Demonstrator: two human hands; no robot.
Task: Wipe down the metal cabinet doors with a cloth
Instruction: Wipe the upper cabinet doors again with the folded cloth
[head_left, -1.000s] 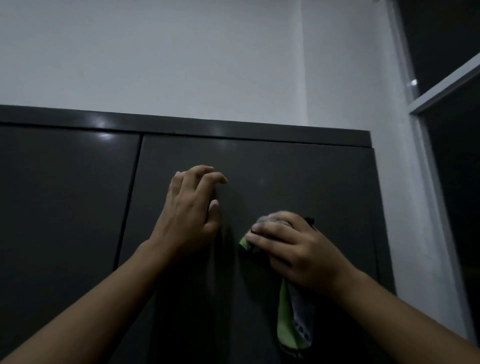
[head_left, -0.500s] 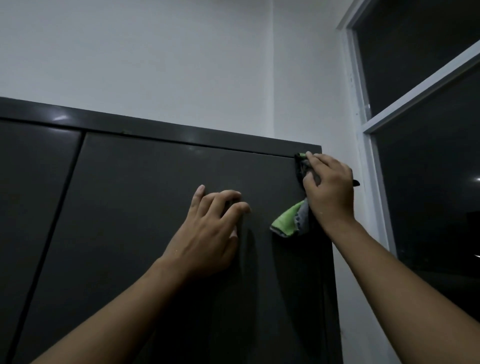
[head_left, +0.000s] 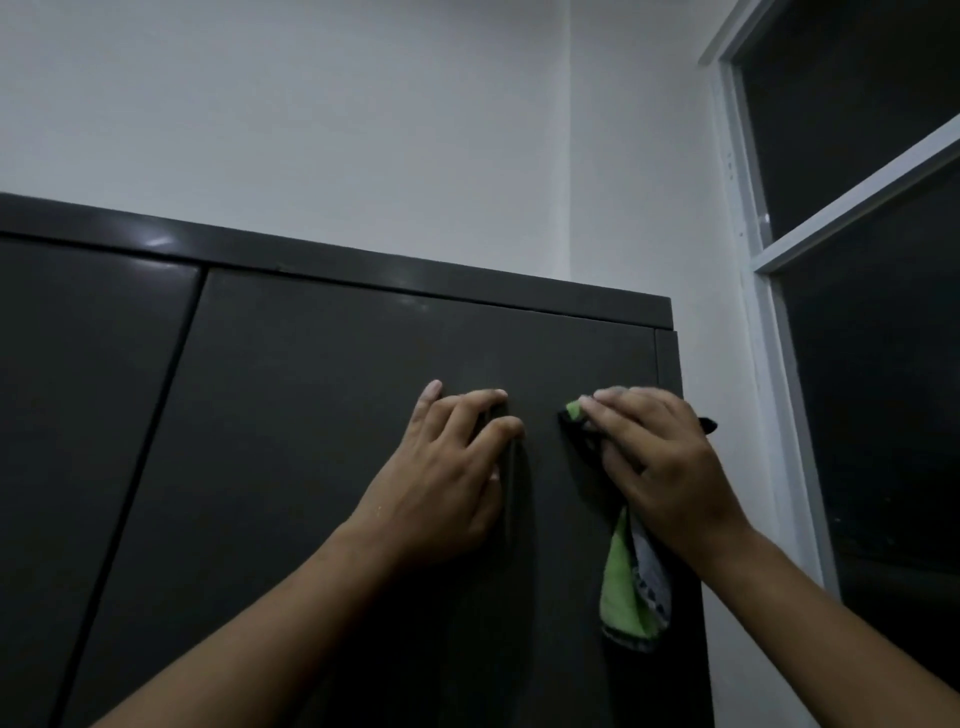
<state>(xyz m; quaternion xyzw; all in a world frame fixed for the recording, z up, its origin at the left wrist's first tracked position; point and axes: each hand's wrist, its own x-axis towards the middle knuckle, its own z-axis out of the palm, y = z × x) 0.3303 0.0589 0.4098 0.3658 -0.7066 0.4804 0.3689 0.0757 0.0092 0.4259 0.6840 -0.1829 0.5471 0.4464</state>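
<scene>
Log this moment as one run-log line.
phase: wiping | right hand: presses cloth to right door | left hand: rests on same door | cloth: lower end hangs free

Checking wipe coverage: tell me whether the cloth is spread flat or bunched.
Bunched: the right hand presses a wad of cloth against the door; the rest hangs loose below.
</scene>
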